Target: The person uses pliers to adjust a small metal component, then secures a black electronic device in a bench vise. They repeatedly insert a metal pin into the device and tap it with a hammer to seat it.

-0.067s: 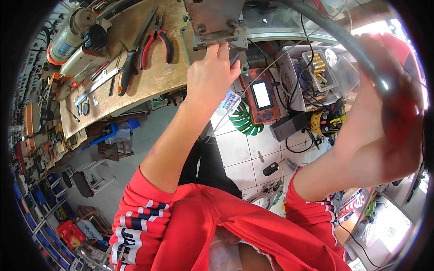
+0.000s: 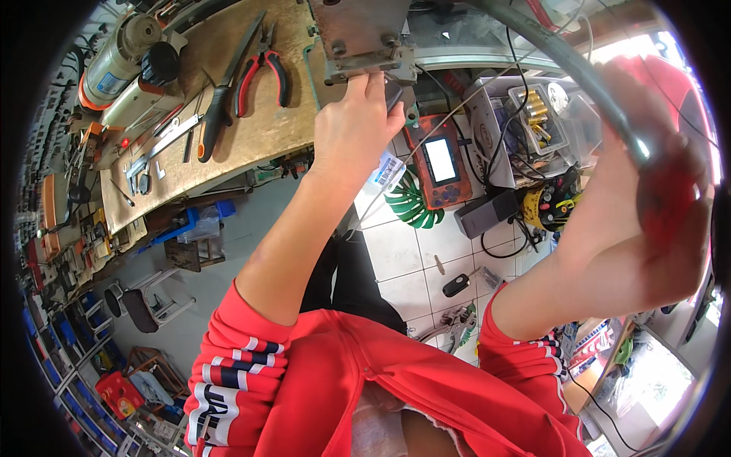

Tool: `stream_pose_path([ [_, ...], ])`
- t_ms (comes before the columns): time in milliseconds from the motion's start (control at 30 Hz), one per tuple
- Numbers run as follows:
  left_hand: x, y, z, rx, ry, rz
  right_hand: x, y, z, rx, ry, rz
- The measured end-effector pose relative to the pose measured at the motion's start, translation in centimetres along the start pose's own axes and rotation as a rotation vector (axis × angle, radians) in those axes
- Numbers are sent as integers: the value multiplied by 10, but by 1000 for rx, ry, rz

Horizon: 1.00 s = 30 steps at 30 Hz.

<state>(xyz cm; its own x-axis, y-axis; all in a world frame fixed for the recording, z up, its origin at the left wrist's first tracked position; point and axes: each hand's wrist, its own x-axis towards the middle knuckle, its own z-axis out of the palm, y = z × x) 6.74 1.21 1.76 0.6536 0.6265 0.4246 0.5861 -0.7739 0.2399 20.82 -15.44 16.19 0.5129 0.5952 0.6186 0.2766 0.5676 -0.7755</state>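
My left hand (image 2: 352, 129) reaches up to a metal press-like block (image 2: 364, 42), two fingertips at its lower edge. Between those fingers and the thumb sits a small dark rounded object (image 2: 394, 94), mostly hidden, so its kind is unclear. At the right, my right hand (image 2: 678, 228) is closed around the red grip (image 2: 664, 186) of a long grey metal lever (image 2: 567, 65); motion blurs hand and grip. Beside my left wrist lie an orange handheld device (image 2: 439, 161) with a lit screen and a white label (image 2: 388, 170).
A worn workbench (image 2: 205, 53) on the left carries red-handled pliers (image 2: 263, 68), a black-handled file-like tool (image 2: 221, 114) and a caliper (image 2: 164, 145). Right of the device stand a parts box (image 2: 499, 137), cables and a dark grey box (image 2: 487, 212). A black key fob (image 2: 456, 286) lies lower down.
My right hand and the lever's gripped end have shifted slightly left. My left hand stays where it was.
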Motion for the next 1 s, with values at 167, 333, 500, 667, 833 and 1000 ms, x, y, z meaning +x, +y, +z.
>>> stream_pose_path([
  [167, 1, 3, 1, 11, 15, -3, -27, 15, 12, 5, 27, -36],
  [333, 0, 10, 1, 67, 2, -41, -38, 21, 14, 70, 85, -55],
  [500, 1, 12, 4, 83, 25, -41, -36, 22, 13, 84, 85, -62],
  [667, 1, 7, 6, 53, 23, -7, -34, 26, 11, 53, 29, -92],
  [833, 0, 4, 7, 43, 21, -2, -39, 32, 4, -83, -75, -154],
  [1000, -1, 3, 9, 37, 43, 5, -47, 42, 7, -242, -68, -238],
])
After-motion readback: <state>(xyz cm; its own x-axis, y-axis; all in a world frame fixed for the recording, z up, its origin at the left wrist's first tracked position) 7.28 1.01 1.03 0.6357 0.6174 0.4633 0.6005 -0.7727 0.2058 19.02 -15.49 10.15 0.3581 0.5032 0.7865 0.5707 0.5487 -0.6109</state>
